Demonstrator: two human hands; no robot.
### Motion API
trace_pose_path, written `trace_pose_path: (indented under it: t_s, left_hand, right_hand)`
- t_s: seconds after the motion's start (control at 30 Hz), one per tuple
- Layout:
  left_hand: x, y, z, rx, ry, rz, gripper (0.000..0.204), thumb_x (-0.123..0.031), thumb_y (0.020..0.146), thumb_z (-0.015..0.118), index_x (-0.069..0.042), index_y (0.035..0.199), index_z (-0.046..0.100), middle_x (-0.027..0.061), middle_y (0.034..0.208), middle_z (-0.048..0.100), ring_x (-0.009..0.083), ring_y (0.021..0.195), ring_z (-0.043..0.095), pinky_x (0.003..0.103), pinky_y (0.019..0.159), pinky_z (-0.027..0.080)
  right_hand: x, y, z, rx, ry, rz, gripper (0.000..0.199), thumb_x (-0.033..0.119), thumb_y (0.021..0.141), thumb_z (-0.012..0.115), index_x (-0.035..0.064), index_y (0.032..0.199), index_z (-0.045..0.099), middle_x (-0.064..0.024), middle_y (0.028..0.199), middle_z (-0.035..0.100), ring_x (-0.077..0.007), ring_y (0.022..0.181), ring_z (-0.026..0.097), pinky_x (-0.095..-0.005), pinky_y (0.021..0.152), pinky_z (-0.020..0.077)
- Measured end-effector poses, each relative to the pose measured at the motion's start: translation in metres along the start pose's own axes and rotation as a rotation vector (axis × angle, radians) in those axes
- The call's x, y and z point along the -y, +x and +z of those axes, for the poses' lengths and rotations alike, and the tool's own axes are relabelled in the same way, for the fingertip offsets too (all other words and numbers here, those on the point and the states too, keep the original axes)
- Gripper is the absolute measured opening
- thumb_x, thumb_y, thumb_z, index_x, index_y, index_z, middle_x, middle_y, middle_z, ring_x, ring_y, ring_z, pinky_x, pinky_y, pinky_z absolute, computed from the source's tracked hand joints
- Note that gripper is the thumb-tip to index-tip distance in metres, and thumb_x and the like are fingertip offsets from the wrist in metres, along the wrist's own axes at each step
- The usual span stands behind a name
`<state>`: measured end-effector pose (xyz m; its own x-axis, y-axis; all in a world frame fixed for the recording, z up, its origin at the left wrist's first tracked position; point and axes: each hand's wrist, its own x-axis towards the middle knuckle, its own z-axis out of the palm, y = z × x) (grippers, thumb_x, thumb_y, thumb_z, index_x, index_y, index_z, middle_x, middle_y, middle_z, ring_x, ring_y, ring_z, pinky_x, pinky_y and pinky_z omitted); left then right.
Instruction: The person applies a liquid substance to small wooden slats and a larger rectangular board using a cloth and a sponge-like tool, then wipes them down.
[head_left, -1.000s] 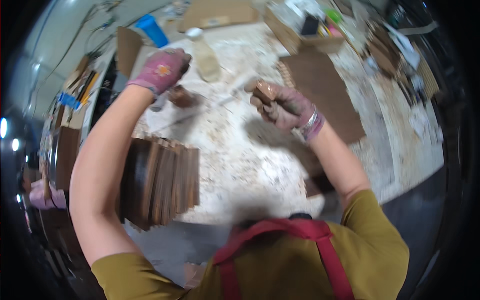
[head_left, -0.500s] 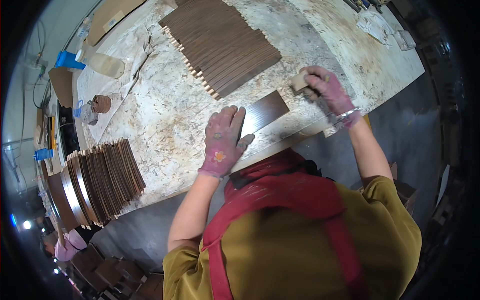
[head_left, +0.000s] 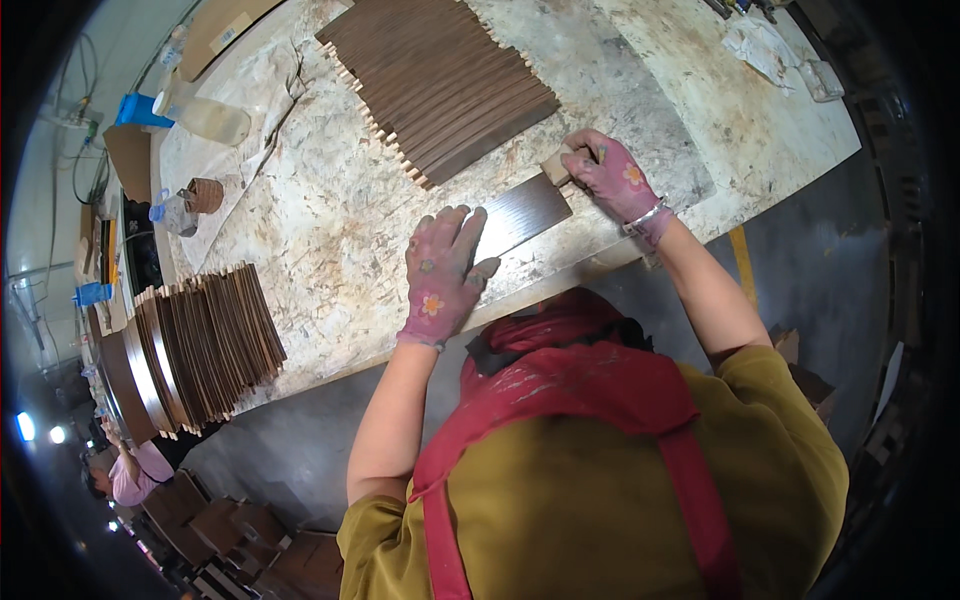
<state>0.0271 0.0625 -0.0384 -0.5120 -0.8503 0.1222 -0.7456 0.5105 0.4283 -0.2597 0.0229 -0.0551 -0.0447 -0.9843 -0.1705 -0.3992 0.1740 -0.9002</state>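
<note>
A dark brown wooden panel (head_left: 520, 215) lies flat near the front edge of the stained workbench (head_left: 330, 200). My left hand (head_left: 443, 270), in a pink flowered glove, presses flat on the panel's left end with fingers spread. My right hand (head_left: 612, 178), gloved the same, grips a small tan block (head_left: 556, 166) at the panel's right end. Beyond the panel a row of finished dark panels (head_left: 440, 80) lies side by side.
A stack of dark panels standing on edge (head_left: 200, 345) fills the bench's left end. A clear plastic bottle (head_left: 205, 115), a small brown cup (head_left: 203, 194) and cardboard (head_left: 215, 30) sit at the far left. Another person in pink (head_left: 125, 470) is at lower left.
A second ago my hands were raised over the bench, the left reaching far left. Since then a dark panel came down at the front edge; the left hand shifted slightly left along it.
</note>
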Motion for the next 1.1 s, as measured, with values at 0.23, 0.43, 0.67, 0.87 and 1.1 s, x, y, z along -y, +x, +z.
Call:
trace_pose_path:
  t_s: [0.23,0.43,0.67,0.87,1.1]
  left_hand:
    - [-0.002,0.002,-0.002,0.066,-0.017,-0.060,0.062,-0.026,0.077,0.071,-0.015,0.136,0.056,0.0126,0.134,0.055,0.0362,0.121,0.051,0.047,0.103,0.040]
    - [0.000,0.000,-0.004,0.083,-0.031,-0.059,0.058,-0.027,0.082,0.072,-0.014,0.136,0.056,0.0108,0.136,0.053,0.0349,0.122,0.048,0.048,0.103,0.037]
    - [0.008,-0.005,-0.018,0.177,-0.038,-0.026,0.079,-0.031,0.074,0.079,-0.008,0.143,0.046,0.0196,0.131,0.052,0.0378,0.118,0.053,0.045,0.099,0.044]
    - [0.021,-0.009,-0.027,0.300,-0.731,-0.310,0.089,-0.033,0.084,0.078,0.001,0.151,0.030,0.0208,0.129,0.051,0.0292,0.115,0.056,0.036,0.098,0.047]
    - [0.020,-0.017,-0.014,0.405,-1.545,-0.697,0.056,-0.013,0.097,0.064,0.003,0.144,0.040,0.0145,0.134,0.055,0.0172,0.118,0.057,0.027,0.097,0.050]
  right_hand:
    - [0.007,-0.018,-0.003,0.069,0.051,0.075,0.036,0.032,0.091,0.065,-0.0018,0.103,0.061,-0.0129,0.091,0.068,-0.0184,0.086,0.065,-0.0322,0.077,0.0507]
    - [0.001,-0.069,-0.014,0.061,-0.121,0.010,0.041,0.033,0.090,0.066,-0.0027,0.110,0.061,-0.0097,0.090,0.066,-0.0173,0.080,0.062,-0.0321,0.075,0.0505]
    - [0.008,-0.099,-0.015,-0.141,0.425,0.204,0.039,0.024,0.094,0.067,-0.0004,0.123,0.057,-0.0059,0.096,0.065,-0.0075,0.077,0.060,-0.0216,0.064,0.0479]
    - [0.035,-0.104,0.009,-0.232,0.500,0.149,0.041,0.025,0.094,0.067,0.0003,0.125,0.057,-0.0060,0.105,0.064,-0.0089,0.078,0.059,-0.0225,0.068,0.0495]
    - [0.073,-0.122,0.052,-0.064,-0.009,-0.220,0.038,0.017,0.090,0.067,0.0022,0.124,0.061,-0.0059,0.106,0.064,-0.0132,0.091,0.059,-0.0264,0.083,0.0485]
